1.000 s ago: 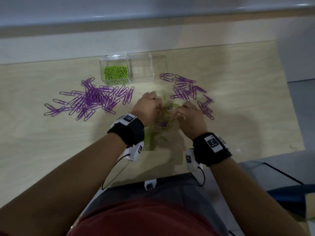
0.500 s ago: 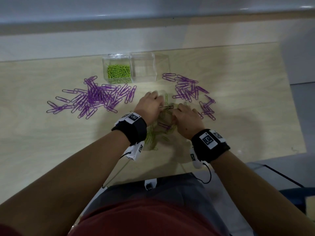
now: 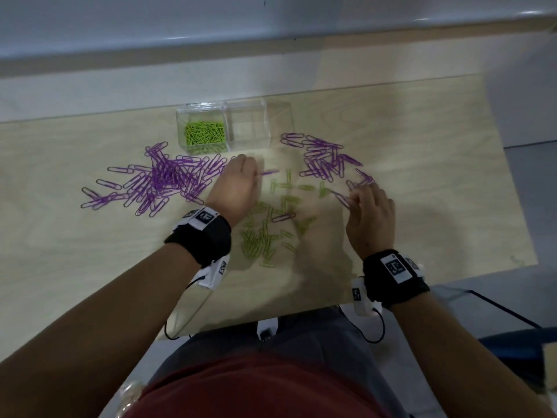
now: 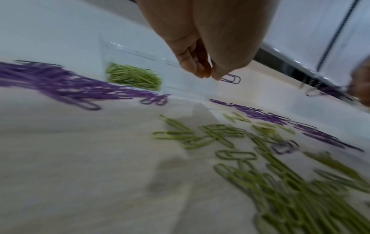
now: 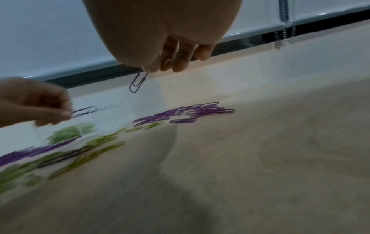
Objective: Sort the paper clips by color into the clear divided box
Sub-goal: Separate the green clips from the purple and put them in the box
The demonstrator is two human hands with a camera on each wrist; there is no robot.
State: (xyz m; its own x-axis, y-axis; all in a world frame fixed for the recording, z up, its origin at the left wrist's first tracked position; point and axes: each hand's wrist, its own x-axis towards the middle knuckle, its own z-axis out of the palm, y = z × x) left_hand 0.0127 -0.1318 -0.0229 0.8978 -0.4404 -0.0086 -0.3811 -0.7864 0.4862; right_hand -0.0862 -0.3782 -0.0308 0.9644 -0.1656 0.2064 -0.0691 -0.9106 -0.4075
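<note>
At the far edge of the surface (image 3: 90, 282) the clear divided box (image 3: 224, 128) is seen, its left compartment loaded with green clips (image 3: 205, 133), the compartment beside it looking empty; a further section on the right is too faint to judge. So one colour is partly boxed, no purple yet, as far as can be told.

Purple clips are left loose in two groups: a big pile (image 3: 156, 182) to the left of the box and a smaller spread (image 3: 325, 159) to its right. More green clips (image 3: 265, 233) are scattered on the surface between the two hands, with one stray purple clip (image 3: 283, 217) lying among them.

One purple clip (image 4: 230, 78) is pinched between thumb and fingertips of the left hand (image 3: 238, 185), raised just in front of the box. Another purple clip (image 5: 138, 82) is pinched by the right hand (image 3: 369, 215) and dangles above the surface, near the right purple spread.

Judgement: purples are being picked out of the green patch. Roughly a third done at best; remaining green and all purple are yet to be boxed.
</note>
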